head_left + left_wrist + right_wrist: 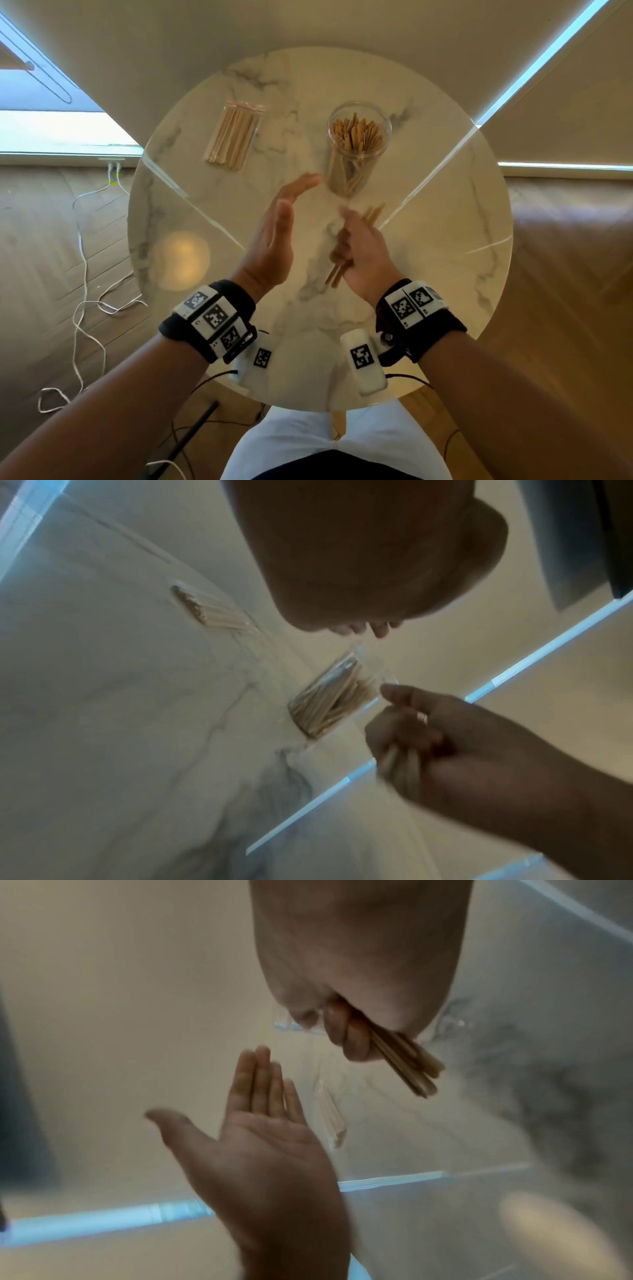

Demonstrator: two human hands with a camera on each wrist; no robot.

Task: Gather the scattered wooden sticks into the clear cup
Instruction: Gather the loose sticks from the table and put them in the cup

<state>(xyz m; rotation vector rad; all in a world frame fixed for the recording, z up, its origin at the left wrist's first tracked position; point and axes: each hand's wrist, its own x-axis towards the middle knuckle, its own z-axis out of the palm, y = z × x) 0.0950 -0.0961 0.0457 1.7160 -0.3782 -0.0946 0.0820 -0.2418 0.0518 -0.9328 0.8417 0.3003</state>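
Note:
A clear cup [356, 147] [329, 696] stands upright on the round marble table [445, 274], holding several wooden sticks. My right hand [359, 253] [428, 739] grips a bundle of wooden sticks [337, 272] [407, 1061] just in front of the cup, their ends poking out both sides of the fist. My left hand [274, 229] [263, 1123] hovers flat with straight fingers, palm facing the right hand, fingertips near the cup's lower left. It holds nothing.
A clear packet of wooden sticks [234, 137] [205, 610] lies at the table's back left. White cables [85, 301] trail on the wooden floor at left. My lap [335, 442] is at the table's near edge.

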